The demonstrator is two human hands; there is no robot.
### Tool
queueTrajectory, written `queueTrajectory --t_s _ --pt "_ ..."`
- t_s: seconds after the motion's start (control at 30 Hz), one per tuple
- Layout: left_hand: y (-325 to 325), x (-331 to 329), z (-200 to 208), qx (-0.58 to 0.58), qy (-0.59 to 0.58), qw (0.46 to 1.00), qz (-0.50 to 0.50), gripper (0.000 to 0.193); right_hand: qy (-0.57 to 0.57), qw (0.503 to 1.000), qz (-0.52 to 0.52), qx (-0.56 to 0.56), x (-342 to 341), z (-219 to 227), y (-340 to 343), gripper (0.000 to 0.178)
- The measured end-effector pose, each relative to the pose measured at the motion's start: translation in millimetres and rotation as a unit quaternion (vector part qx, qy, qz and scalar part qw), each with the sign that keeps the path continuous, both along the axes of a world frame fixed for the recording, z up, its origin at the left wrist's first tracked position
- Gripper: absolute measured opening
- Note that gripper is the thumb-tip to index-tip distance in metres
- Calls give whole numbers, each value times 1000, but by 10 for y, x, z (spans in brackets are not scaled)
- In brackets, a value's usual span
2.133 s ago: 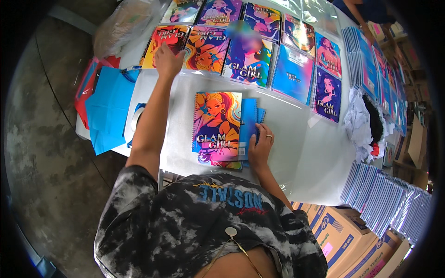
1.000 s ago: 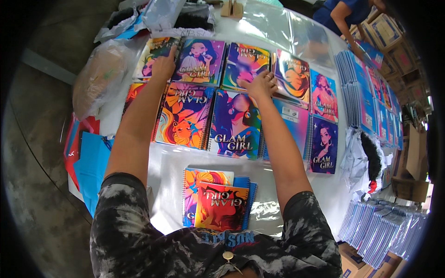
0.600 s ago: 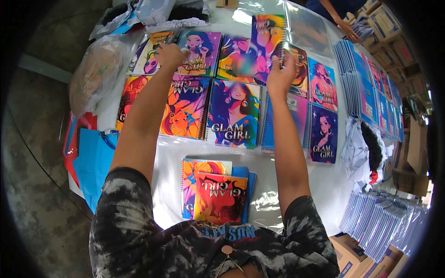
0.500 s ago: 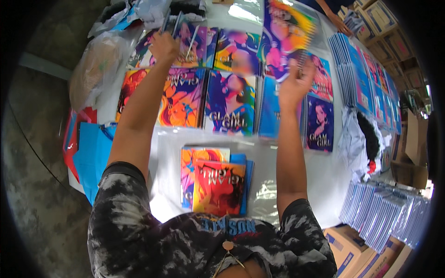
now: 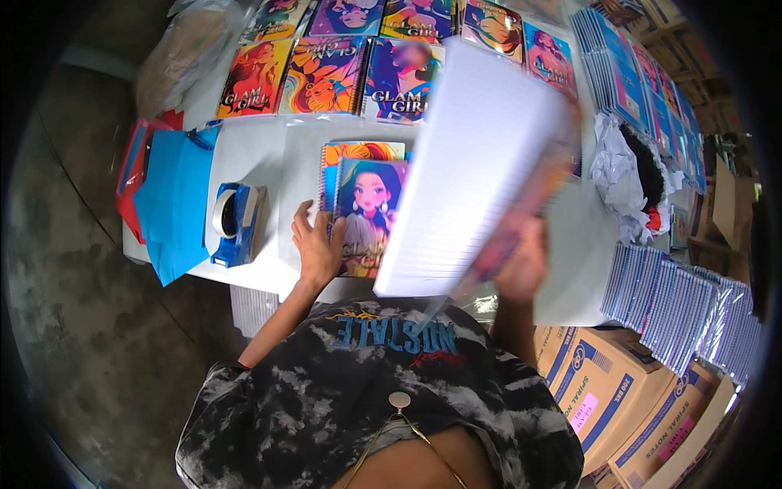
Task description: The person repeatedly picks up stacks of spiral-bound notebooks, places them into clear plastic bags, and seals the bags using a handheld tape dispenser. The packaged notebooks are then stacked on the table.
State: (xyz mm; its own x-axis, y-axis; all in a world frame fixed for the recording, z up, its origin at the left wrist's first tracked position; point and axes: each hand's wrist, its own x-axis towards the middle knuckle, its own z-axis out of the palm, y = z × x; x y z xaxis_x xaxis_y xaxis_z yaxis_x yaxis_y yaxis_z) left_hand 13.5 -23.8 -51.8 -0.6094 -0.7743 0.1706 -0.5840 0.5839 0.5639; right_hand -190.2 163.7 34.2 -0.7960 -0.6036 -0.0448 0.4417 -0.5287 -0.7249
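A spiral notebook (image 5: 468,175) with lined white pages hangs tilted over the near table, its pages fanned and smeared by motion. My right hand (image 5: 525,265), blurred, is closed on its right side. My left hand (image 5: 319,244) has its fingers apart at the left edge of a small pile of notebooks. On top of that pile lies a purple notebook (image 5: 366,200) with a dark-haired figure on its cover; an orange-patterned notebook (image 5: 358,150) shows beneath. The raised pages hide the pile's right part.
Rows of colourful notebooks (image 5: 322,77) lie across the far table. A blue tape dispenser (image 5: 238,224) and blue sheets (image 5: 173,204) sit at left. Stacked notebooks (image 5: 607,65), crumpled wrapping (image 5: 619,171), wrapped bundles (image 5: 660,306) and cartons (image 5: 603,383) line the right.
Both hands have come back from the far rows toward me. The right hand's notebook now shows open pages. A purple notebook tops the pile where a red one lay. The view has shifted.
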Motion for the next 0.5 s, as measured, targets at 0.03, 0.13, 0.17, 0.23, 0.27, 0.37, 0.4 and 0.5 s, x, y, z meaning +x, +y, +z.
queueTrajectory --t_s 0.03,0.13,0.17,0.23,0.27,0.37,0.4,0.5 --pt "29 79 -93 -65 -38 997 9 21 -18 998 29 47 149 -73 -113 32" --pt "-77 25 774 116 119 985 38 18 117 949 84 280 350 -791 -274 29" --pt "-191 20 968 -1 189 982 2 17 255 851 73 454 360 -1187 -193 38" --pt "-275 47 1288 69 324 940 80 11 228 821 87 516 320 -1152 -223 41" --pt "-230 5 1351 148 379 909 94 11 249 814 88 517 274 -1089 -240 39" --pt "-181 -27 991 147 241 954 99 20 326 800 47 501 -49 -902 -356 35" --pt "-93 1 661 168 156 968 100 29 357 797 15 487 -250 -882 -430 34" --pt "179 101 -186 -35 -20 997 60 56 400 766 -75 498 -1139 -822 -699 31"
